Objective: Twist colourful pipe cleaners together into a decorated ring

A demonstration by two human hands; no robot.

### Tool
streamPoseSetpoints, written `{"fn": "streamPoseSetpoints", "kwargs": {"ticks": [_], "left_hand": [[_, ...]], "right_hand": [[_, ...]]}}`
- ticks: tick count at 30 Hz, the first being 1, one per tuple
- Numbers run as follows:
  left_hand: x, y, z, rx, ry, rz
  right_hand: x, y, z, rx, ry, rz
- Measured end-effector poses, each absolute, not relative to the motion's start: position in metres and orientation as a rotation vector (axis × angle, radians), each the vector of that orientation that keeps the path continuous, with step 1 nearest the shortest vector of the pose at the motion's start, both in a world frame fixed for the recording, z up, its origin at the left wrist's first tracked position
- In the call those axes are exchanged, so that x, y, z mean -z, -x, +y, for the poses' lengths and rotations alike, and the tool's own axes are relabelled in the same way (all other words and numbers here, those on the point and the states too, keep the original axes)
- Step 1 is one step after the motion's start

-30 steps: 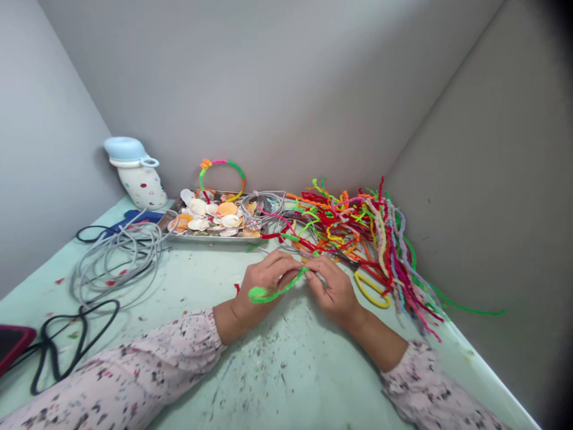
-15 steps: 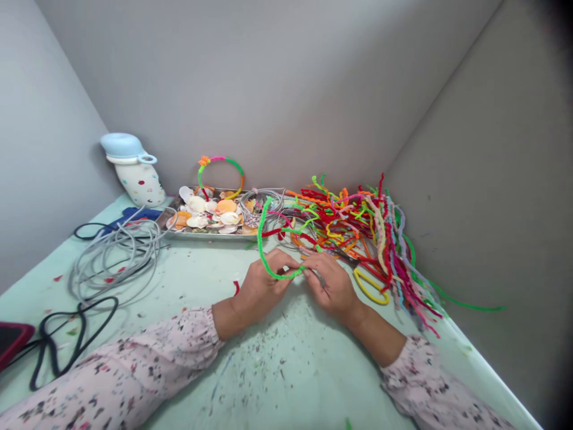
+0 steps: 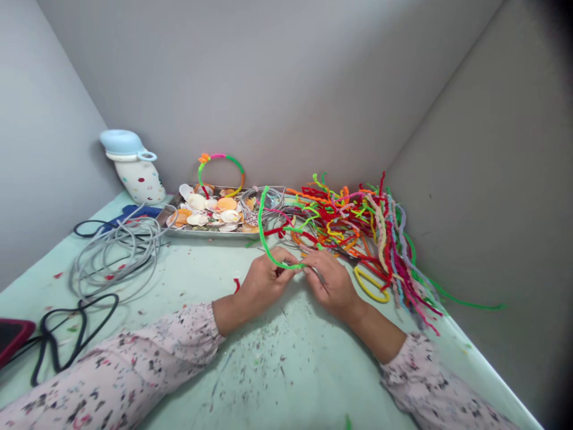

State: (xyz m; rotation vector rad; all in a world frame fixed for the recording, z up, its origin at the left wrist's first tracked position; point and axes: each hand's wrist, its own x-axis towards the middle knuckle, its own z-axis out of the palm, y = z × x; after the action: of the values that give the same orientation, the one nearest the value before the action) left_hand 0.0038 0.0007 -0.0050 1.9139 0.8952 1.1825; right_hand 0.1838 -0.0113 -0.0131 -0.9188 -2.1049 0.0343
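A bright green pipe cleaner [image 3: 262, 230] curves up from between my two hands, its free end standing above my left hand. My left hand [image 3: 264, 278] is closed, thumb and fingers pinching the green stem near its lower end. The fingertips of my right hand [image 3: 329, 280] pinch that lower end, almost touching the left fingers. What lies inside the right pinch is mostly hidden. Just beyond my right hand are a heap of coloured pipe cleaners [image 3: 349, 221] and scissors with a yellow handle [image 3: 371, 285].
A metal tray [image 3: 210, 235] of seashells stands at the back, with a multicoloured pipe-cleaner ring [image 3: 243, 173] upright on it. Left are a white bottle [image 3: 141, 179], coiled grey cable [image 3: 116, 263], a black cord [image 3: 80, 334] and a red-edged device [image 3: 15, 340]. Grey walls enclose the table.
The green pipe cleaner's free end has risen and its curve has opened a little. Both hands keep their pinch in nearly the same place.
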Motion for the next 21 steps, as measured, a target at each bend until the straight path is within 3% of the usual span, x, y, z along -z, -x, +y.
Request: {"fn": "streamPoseSetpoints", "kwargs": {"ticks": [21], "left_hand": [[0.0035,-0.0011,-0.0013,-1.078,-1.952,1.001]], "right_hand": [[0.0095,-0.1814,-0.0127,-0.043,0.893,-2.142]]}}
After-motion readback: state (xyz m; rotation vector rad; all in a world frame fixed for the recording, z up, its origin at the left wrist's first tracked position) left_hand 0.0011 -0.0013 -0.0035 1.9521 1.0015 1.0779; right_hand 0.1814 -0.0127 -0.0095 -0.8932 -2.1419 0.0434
